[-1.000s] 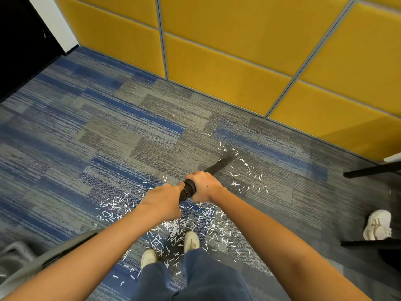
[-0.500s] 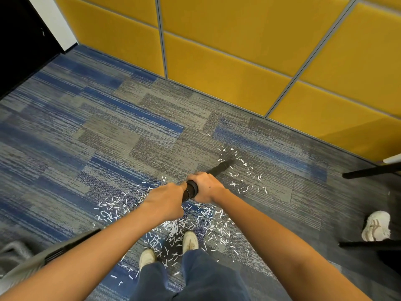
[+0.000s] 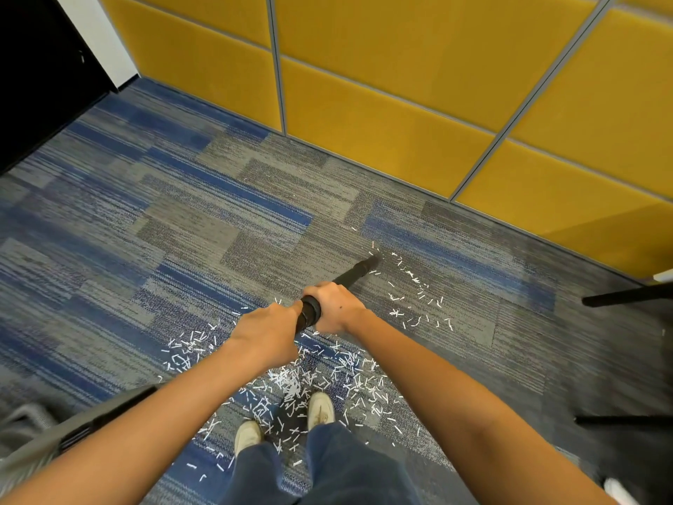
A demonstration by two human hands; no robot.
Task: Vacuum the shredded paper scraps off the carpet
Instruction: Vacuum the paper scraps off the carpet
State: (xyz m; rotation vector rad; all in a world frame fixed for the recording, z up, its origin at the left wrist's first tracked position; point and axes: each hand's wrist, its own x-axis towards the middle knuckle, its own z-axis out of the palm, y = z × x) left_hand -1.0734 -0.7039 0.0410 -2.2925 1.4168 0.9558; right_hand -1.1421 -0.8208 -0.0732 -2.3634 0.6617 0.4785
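Note:
Both hands grip a black vacuum wand (image 3: pixel 355 274) that slants forward and to the right. My left hand (image 3: pixel 266 331) curls round its near end, and my right hand (image 3: pixel 337 306) curls round it just ahead. The nozzle tip (image 3: pixel 373 261) touches the grey-blue carpet (image 3: pixel 182 220) at the far edge of the white shredded paper scraps (image 3: pixel 291 382). Scraps lie thickest around my two shoes, and a thinner scatter (image 3: pixel 418 304) spreads to the right of the wand.
A yellow padded wall (image 3: pixel 382 103) runs across the back. Black chair or stand legs (image 3: pixel 626 297) reach in from the right edge. A grey vacuum body with hose (image 3: pixel 40 428) sits at the lower left. A dark doorway (image 3: pixel 36 74) is at the upper left.
The nozzle tip has slid slightly forward and left along the far edge of the scraps. The view has shifted a little, and the white shoe at the right has dropped to the bottom corner.

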